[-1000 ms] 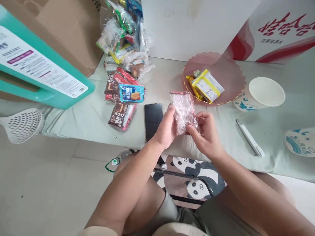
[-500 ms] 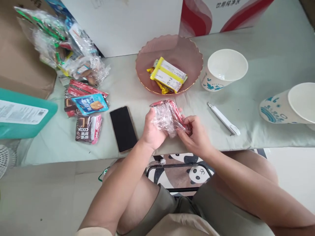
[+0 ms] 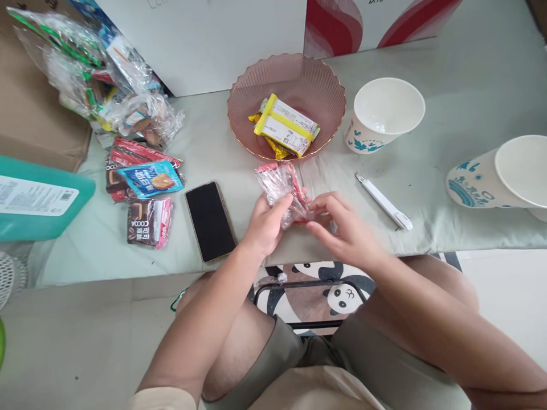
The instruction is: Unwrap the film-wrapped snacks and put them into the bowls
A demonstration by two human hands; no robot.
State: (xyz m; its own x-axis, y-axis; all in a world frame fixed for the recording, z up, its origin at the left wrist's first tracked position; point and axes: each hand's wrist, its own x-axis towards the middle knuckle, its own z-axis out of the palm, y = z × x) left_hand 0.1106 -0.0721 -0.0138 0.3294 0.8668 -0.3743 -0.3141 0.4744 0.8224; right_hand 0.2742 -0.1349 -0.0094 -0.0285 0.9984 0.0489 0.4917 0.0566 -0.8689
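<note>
My left hand [image 3: 267, 225] is closed around a red snack packet in crinkled clear plastic wrap [image 3: 277, 185], its thumb lying across the wrap. The packet is held above the near edge of the table, in front of the bowl. At the packet's right edge is my right hand [image 3: 337, 228], thumb and forefinger parted; whether the fingertips touch the plastic I cannot tell. Behind the packet, a pink fluted bowl [image 3: 243, 114] with a gold rim holds several yellow-and-white snack packets [image 3: 286, 125].
A phone [image 3: 210, 222] lies left of my hands, beside a cocoa snack pack [image 3: 149, 222], a blue packet [image 3: 151, 177] and a bag of snacks [image 3: 128, 97]. To the right are a white utility knife [image 3: 383, 202] and paper cups [image 3: 387, 114]. A green jug [image 3: 43, 199] stands far left.
My right thumb and forefinger have come apart at the packet's edge. My left thumb has moved across the wrap, and the packet has tilted and shifted slightly away from me.
</note>
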